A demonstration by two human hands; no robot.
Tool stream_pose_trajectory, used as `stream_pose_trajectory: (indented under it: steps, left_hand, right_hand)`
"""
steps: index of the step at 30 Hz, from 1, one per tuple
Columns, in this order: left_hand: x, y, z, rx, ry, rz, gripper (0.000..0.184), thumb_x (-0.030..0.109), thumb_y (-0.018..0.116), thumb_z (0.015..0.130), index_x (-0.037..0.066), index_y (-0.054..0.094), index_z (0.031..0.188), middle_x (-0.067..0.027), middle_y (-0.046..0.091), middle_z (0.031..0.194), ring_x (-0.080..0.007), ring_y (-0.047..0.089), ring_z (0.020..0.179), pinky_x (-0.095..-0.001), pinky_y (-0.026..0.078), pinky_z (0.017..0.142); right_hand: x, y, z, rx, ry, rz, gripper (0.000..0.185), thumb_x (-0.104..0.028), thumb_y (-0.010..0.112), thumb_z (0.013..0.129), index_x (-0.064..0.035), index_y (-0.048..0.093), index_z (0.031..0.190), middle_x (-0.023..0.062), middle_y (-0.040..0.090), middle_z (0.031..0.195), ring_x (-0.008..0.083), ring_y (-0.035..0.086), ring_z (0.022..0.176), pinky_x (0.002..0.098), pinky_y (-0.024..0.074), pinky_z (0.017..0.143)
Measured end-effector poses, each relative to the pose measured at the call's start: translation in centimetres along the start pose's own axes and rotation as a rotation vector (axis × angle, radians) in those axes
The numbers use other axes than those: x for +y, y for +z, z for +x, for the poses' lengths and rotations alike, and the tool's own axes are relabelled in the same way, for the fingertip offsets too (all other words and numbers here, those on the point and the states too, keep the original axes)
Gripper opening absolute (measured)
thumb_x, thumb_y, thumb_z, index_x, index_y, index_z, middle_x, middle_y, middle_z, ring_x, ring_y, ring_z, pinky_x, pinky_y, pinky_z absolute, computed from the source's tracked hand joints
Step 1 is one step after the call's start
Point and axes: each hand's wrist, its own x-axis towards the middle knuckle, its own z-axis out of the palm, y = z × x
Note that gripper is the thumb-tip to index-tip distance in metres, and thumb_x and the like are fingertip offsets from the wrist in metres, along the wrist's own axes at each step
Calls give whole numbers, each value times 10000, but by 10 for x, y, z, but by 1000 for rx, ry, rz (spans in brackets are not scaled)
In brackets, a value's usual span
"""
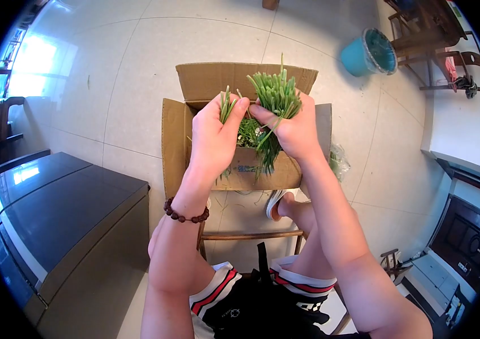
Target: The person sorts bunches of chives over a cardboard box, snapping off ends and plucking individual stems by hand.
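Observation:
My right hand (297, 131) is wrapped round a thick bunch of garlic chives (276, 96), the cut ends pointing up and the dark leaves hanging below the fist. In my left hand (215, 135), thumb and fingers are closed on a few thin chive stalks (227, 107). Both hands are close together over an open cardboard box (194, 68) with its flaps folded out. More loose greens (247, 131) lie inside the box, partly hidden by my hands.
A teal bucket (355, 56) with a plastic liner stands at the back right, near wooden furniture (429, 28). Beside the box's right side lies a clear plastic bag (339, 162) with something green in it. A dark glossy cabinet (64, 203) is on the left. Green scraps lie on the tiled floor.

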Motion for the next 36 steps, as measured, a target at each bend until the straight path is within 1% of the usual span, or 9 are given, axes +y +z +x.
stream_pose_trajectory:
  steps: [6,14,15,18,20,21,28,34,36]
  left_hand:
    - [10,-7,1,-148,-133,-159,175,179,683,982,11,656,942,51,593,781,-50,464,732,-265,428,671]
    - [2,-12,1,-192,-33,140,168,184,620,1000,18,630,979,-39,586,751,-100,505,715,-279,439,676]
    - [3,-14,1,-192,-33,140,168,184,620,1000,18,630,979,-39,586,751,-100,505,715,-279,439,676]
    - [10,-18,-1,-229,-145,89,153,191,575,1006,56,598,939,-14,563,707,-92,438,628,-260,400,604]
    - [19,-19,-1,-94,-385,-323,147,192,549,996,113,547,872,22,508,666,-71,364,566,-240,350,542]
    - [14,-17,1,-76,-357,-389,280,276,506,1058,135,459,820,35,397,621,-48,309,510,-217,260,467]
    - [-5,-16,7,-26,-140,-434,375,364,501,1083,124,454,798,54,345,616,-60,362,527,-235,290,469]
    - [15,-15,-2,-75,-258,-448,218,252,596,1050,43,623,996,92,394,643,3,316,503,-204,253,447]
    - [13,-11,0,-41,-188,-525,215,193,691,990,9,675,1101,68,531,666,1,377,492,-206,293,436]
  right_hand:
    - [0,0,-3,59,-135,-81,173,-27,777,850,-15,684,995,2,701,886,75,615,805,268,516,754]
    - [0,0,1,137,-204,-98,196,-17,764,853,-17,691,1035,16,721,881,81,636,798,251,521,746]
    - [-1,-6,4,143,-101,-35,193,-16,769,849,-17,692,1027,22,725,872,88,646,784,254,526,734]
    - [5,-19,13,151,-4,1,172,-22,770,848,-10,690,1000,41,730,849,106,661,730,266,529,665]
    - [12,-23,16,166,-45,-152,158,-44,767,860,-6,691,993,58,738,864,109,660,720,270,524,620]
    - [9,-23,15,167,-45,-152,158,-44,767,860,-6,691,993,58,738,864,109,660,720,270,524,620]
    - [-8,-15,10,-64,152,76,181,-51,765,850,21,674,989,115,746,887,151,686,738,293,544,605]
    - [-15,-5,4,-167,237,75,198,-26,756,839,28,674,1011,106,737,876,155,691,725,297,544,597]
    - [-19,1,2,-174,248,76,251,-2,765,823,18,685,1060,84,731,879,146,685,732,299,548,613]
